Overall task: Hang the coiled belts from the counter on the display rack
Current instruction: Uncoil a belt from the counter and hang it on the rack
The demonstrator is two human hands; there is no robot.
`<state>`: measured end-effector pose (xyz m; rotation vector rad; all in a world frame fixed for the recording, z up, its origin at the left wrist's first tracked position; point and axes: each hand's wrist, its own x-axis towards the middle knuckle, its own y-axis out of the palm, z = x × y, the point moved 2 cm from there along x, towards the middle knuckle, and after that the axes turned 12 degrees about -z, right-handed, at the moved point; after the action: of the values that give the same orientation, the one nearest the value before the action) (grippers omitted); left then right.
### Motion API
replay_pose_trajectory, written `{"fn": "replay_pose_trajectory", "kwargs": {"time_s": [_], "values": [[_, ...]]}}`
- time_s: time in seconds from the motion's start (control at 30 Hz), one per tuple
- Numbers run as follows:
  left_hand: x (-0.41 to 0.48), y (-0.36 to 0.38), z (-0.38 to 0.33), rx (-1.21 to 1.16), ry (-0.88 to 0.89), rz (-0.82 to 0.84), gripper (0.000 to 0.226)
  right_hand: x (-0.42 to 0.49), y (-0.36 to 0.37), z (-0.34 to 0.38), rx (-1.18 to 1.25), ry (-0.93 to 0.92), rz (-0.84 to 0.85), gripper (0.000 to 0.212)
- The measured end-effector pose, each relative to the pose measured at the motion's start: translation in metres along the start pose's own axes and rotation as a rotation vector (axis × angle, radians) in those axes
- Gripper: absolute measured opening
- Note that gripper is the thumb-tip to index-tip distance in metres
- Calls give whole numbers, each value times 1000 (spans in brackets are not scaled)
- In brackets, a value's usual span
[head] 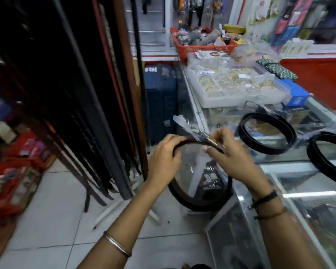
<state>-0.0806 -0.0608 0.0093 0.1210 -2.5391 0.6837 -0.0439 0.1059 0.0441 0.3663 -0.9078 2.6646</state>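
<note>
I hold a dark coiled belt (200, 200) in front of me, off the counter's left edge. My left hand (163, 162) grips the top of its loop. My right hand (227, 154) pinches the buckle end, which is wrapped in clear plastic (184, 126). Two more black coiled belts lie on the glass counter (303, 175): one (266, 133) in the middle, another (326, 158) at the right edge, partly cut off. The display rack (89, 105) stands to the left, full of several long dark belts hanging down to the floor.
On the counter's far end sit a white tray of gold bangles (237, 84), a blue box (297, 94) and a red basket of goods (202, 43). A dark blue suitcase (161, 101) stands between rack and counter. Red bags (14, 171) lie on the tiled floor at left.
</note>
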Motion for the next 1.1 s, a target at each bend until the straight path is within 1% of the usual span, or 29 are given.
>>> {"fn": "replay_pose_trajectory", "kwargs": {"time_s": [0.1, 0.17, 0.23, 0.3, 0.37, 0.4, 0.47, 0.53, 0.57, 0.63, 0.7, 0.8, 0.87, 0.93, 1.0, 1.03, 1.1], "values": [[15, -47, 8, -300, -195, -39, 22, 9, 35, 39, 201, -80, -72, 23], [22, -77, 3, -460, -283, -101, 15, 11, 60, 67, 300, -144, -74, 21], [29, -114, 1, -520, -265, -217, 8, 12, 88, 102, 351, -224, -75, 21], [36, -148, -3, -544, -236, -306, 13, 12, 110, 133, 365, -288, -88, 23], [44, -183, -2, -573, -207, -388, 8, 13, 130, 164, 391, -348, -86, 24], [48, -200, -3, -593, -196, -418, 7, 15, 139, 180, 409, -374, -83, 23], [58, -233, -3, -621, -190, -482, 15, 19, 153, 210, 462, -430, -67, 19], [69, -267, -2, -633, -169, -543, 8, 25, 167, 241, 545, -489, -41, 13], [76, -285, -2, -639, -155, -565, 6, 29, 174, 258, 594, -503, -37, 13], [90, -315, -2, -653, -126, -597, 10, 38, 187, 288, 700, -507, -53, 19], [105, -344, -2, -658, -84, -627, 12, 49, 201, 318, 798, -518, -94, 27], [127, -382, -3, -669, -34, -656, 9, 66, 218, 362, 889, -541, -147, 38], [141, -405, -6, -645, 23, -688, 11, 76, 227, 388, 924, -569, -180, 39], [152, -424, -9, -540, 140, -735, 27, 86, 233, 410, 926, -593, -204, 35], [162, -443, -14, -359, 318, -753, 46, 96, 236, 430, 909, -626, -244, 37], [166, -450, -17, -280, 380, -753, 50, 101, 237, 439, 898, -642, -264, 38], [175, -465, -22, -206, 438, -761, 47, 109, 235, 457, 877, -672, -304, 40]]}}
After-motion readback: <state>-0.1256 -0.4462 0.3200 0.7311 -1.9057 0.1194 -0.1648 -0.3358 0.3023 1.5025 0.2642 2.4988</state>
